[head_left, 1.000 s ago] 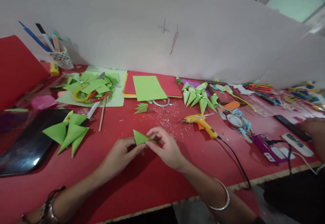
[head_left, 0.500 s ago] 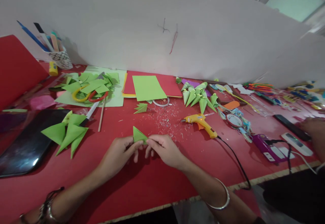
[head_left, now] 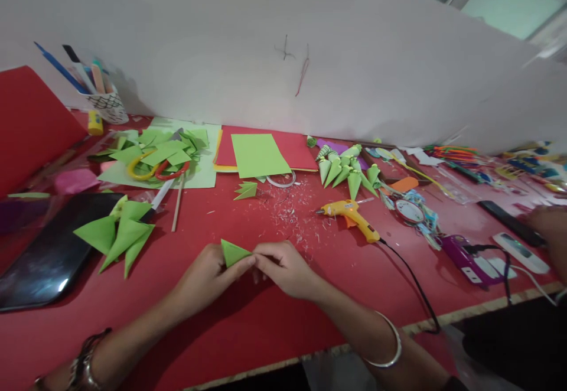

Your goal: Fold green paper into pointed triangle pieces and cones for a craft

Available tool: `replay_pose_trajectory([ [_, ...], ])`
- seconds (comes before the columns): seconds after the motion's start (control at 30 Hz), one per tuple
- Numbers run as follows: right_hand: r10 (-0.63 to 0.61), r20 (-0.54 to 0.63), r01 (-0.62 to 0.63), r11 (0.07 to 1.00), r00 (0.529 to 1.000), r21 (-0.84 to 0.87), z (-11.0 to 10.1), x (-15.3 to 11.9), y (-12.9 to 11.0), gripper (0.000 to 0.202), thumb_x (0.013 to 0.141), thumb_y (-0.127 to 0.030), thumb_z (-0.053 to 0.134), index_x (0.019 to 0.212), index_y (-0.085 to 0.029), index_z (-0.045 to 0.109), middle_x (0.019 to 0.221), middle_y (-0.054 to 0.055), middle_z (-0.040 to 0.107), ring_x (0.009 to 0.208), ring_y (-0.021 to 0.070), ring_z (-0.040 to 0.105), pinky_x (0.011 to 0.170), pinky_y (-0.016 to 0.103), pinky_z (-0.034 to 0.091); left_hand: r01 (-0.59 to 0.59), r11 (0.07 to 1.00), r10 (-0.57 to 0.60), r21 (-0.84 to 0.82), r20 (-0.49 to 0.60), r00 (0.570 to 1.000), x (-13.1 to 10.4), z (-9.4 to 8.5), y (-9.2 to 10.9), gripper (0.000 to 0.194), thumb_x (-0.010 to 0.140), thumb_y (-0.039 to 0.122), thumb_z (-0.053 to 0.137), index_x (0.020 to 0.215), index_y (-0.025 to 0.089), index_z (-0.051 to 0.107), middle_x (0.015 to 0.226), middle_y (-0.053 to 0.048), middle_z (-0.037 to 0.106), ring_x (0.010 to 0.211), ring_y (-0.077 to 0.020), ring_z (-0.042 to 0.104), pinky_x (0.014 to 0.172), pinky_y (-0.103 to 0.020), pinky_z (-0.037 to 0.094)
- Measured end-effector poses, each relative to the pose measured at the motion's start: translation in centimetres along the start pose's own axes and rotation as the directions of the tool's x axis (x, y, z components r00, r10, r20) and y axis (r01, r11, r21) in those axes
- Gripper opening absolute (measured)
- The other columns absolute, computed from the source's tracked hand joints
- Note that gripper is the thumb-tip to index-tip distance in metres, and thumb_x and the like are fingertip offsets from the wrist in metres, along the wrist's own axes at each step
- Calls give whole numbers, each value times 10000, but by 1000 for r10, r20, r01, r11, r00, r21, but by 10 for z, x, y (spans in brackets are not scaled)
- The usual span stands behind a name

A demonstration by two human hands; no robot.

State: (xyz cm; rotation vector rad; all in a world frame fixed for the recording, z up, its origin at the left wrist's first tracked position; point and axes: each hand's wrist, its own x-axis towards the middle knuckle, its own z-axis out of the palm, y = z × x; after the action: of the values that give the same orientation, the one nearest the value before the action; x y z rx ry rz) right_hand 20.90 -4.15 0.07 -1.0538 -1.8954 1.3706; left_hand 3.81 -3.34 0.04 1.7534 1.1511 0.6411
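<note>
A small folded piece of green paper (head_left: pixel 233 253) is held above the red table, its point showing upward and left. My left hand (head_left: pixel 217 271) grips it between thumb and fingers. The fingers of my right hand (head_left: pixel 283 270) are pinched at the paper's right corner, against my left thumb tip. Beyond my hands lies a little fan of green paper points (head_left: pixel 245 190). Several larger green paper cones (head_left: pixel 126 231) rest to the left, partly over a black glossy tablet-like object (head_left: pixel 57 261).
A yellow glue gun (head_left: pixel 349 217) lies to the right, its cord trailing off the table edge. Green paper pieces and scissors (head_left: pixel 166 169) are heaped at the back left. A green sheet (head_left: pixel 259 155) tops a red stack. Another person's hand (head_left: pixel 547 225) is at the far right.
The folded green paper has tilted and shifted a little left and down between my hands. My fingers have drawn closer together around its right corner.
</note>
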Motion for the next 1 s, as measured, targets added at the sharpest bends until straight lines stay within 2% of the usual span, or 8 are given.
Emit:
replay_pose_trajectory([
  [0.1, 45, -13, -45, 999, 999, 24, 2, 0, 1, 315, 870, -309, 384, 625, -154, 504, 544, -26, 499, 515, 66, 478, 500, 169, 359, 55, 998, -53, -33, 65, 996, -1, 3, -2, 415, 782, 423, 431, 449, 177, 443, 320, 61, 406, 320, -68, 374, 367, -171, 274],
  [0.2, 49, 8, -49, 998, 999, 46, 1, 0, 0, 308, 872, -316, 374, 644, -154, 503, 540, -28, 492, 508, 65, 476, 498, 168, 366, 120, 987, -108, -105, 119, 987, -2, 4, -2, 430, 794, 457, 372, 458, 190, 398, 288, 68, 386, 287, -67, 359, 350, -169, 267],
  [0.47, 41, 67, -43, 999, 997, 30, -5, 1, -1, 293, 860, -323, 403, 655, -154, 526, 486, -45, 483, 429, 50, 422, 455, 156, 336, 108, 987, -95, -116, 109, 990, -2, 6, -4, 432, 797, 473, 353, 468, 196, 383, 272, 71, 360, 266, -71, 352, 346, -175, 274],
  [0.57, 9, 66, -11, 999, 998, 32, -5, 2, 1, 287, 858, -308, 402, 642, -155, 514, 494, -46, 472, 460, 56, 438, 482, 162, 343, 43, 995, -36, -93, 78, 996, -1, 3, -1, 428, 811, 424, 375, 467, 179, 447, 317, 49, 426, 314, -76, 397, 374, -179, 304],
  [0.67, -12, 71, 12, 1000, 997, 11, -5, 2, 2, 261, 841, -273, 415, 624, -158, 501, 499, -49, 459, 475, 59, 434, 490, 167, 335, -56, 997, 58, -61, 34, 998, 2, -2, 6, 343, 797, 355, 455, 540, 156, 564, 501, 4, 579, 487, -101, 515, 497, -192, 387],
  [0.77, -1, 66, 2, 1000, 998, -12, -4, 2, 1, 249, 827, -251, 415, 607, -162, 491, 494, -53, 445, 473, 61, 414, 480, 171, 317, -73, 992, 74, -106, 6, 997, 4, -6, 10, 253, 768, 320, 508, 597, 156, 597, 633, -12, 620, 613, -126, 555, 595, -215, 419],
  [0.9, -21, -107, 17, 999, 994, -36, -2, 2, -1, 235, 817, -243, 416, 607, -165, 488, 535, -41, 452, 520, 74, 423, 515, 185, 334, -45, 985, 29, -164, -97, 995, 6, -9, 8, 232, 761, 336, 498, 609, 166, 543, 589, 27, 535, 559, -106, 486, 545, -205, 388],
  [1.0, -51, -305, 45, 999, 951, -27, -1, 3, 0, 190, 815, -247, 423, 657, -167, 491, 609, -25, 471, 583, 86, 443, 569, 197, 361, -31, 992, 17, -126, -106, 994, 6, -10, 5, 305, 794, 362, 432, 559, 171, 471, 523, 54, 421, 500, -89, 392, 493, -194, 335],
])
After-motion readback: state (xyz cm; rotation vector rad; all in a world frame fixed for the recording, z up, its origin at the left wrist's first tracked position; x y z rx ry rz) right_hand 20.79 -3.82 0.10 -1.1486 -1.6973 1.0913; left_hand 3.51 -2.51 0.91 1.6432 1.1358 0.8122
